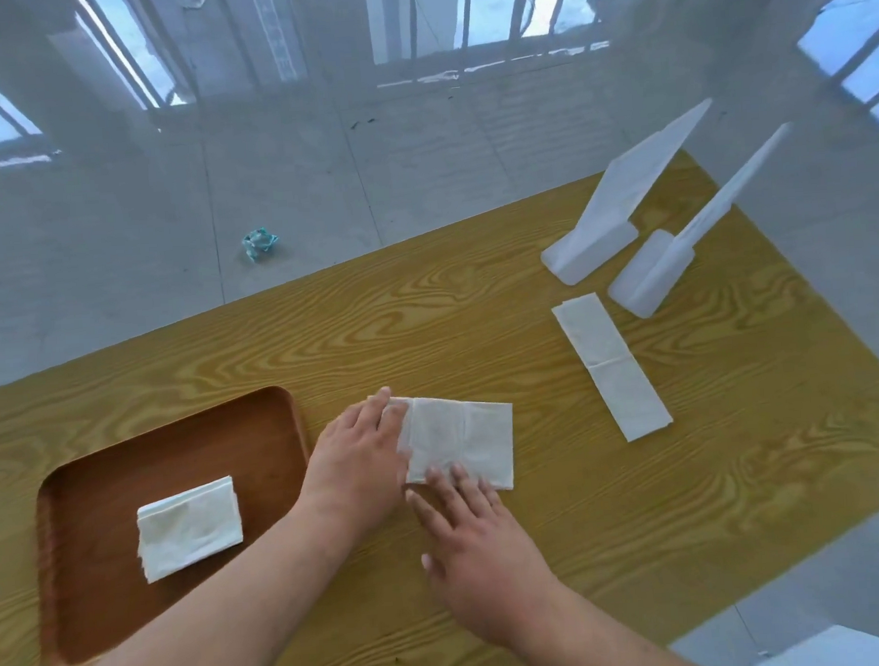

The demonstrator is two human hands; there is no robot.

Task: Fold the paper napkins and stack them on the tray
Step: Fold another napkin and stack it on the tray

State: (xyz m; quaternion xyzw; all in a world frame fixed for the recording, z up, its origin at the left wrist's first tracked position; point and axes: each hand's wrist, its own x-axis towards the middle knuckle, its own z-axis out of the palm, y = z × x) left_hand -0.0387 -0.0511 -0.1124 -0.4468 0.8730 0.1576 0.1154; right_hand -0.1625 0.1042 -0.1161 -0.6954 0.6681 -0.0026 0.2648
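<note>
A white paper napkin (464, 442) lies partly folded on the wooden table, just right of the brown tray (109, 600). My left hand (355, 466) rests flat on the napkin's left end, fingers stretched over it. My right hand (473, 541) presses its straight fingertips on the napkin's near edge. A stack of folded white napkins (189, 528) sits in the middle of the tray. Another napkin (612, 366), a long flat strip, lies on the table to the right, apart from both hands.
Two white plastic stands (620, 203) (680, 256) rise at the table's far right corner. A crumpled bluish scrap (259, 242) lies on the tiled floor beyond the far edge. The table's right edge runs diagonally near the strip.
</note>
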